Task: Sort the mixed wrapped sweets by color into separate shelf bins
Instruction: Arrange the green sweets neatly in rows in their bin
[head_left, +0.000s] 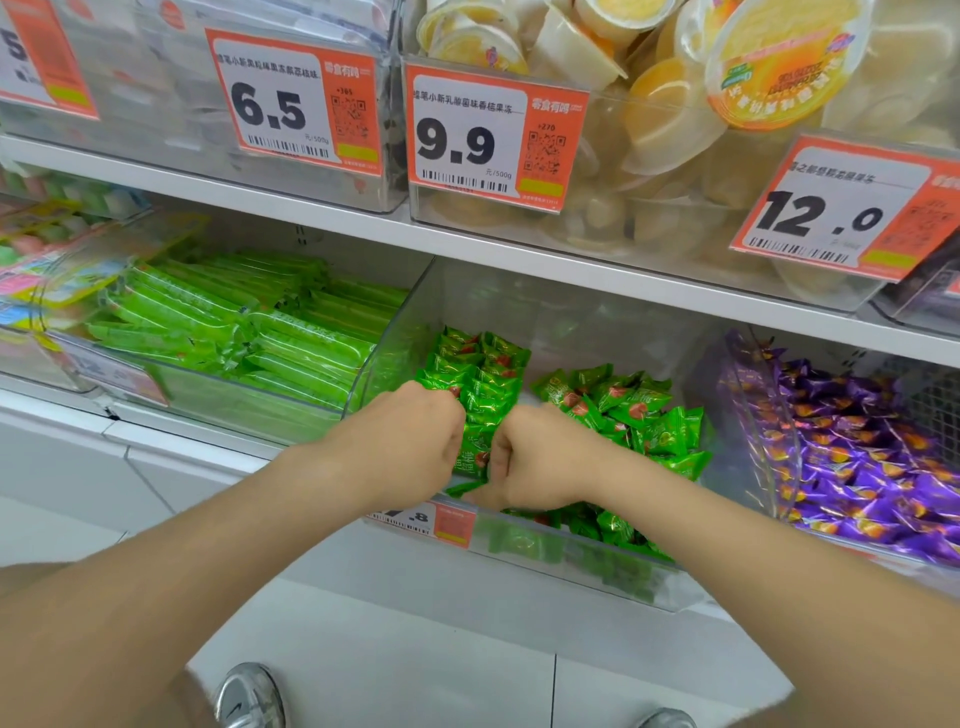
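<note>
The sorting looks well along, as far as one can judge: the middle bin (571, 540) holds only green sweets (631, 410), the purple sweets (857, 467) lie by themselves in the bin to its right (763, 415), and no stray colour shows in either. What seems left is tidying, since a neat row of green sweets runs along the left of the middle bin while the rest lie in a loose heap beside it. Both forearms reach in over the front wall, knuckles up and hands close together at the near end of that row. The left hand (410, 441) has its fingers curled down into the sweets with the tips hidden, so I cannot tell whether it grips any; the right hand (540, 462) is curled too, its thumb and fingers pinching the nearest green sweets
</note>
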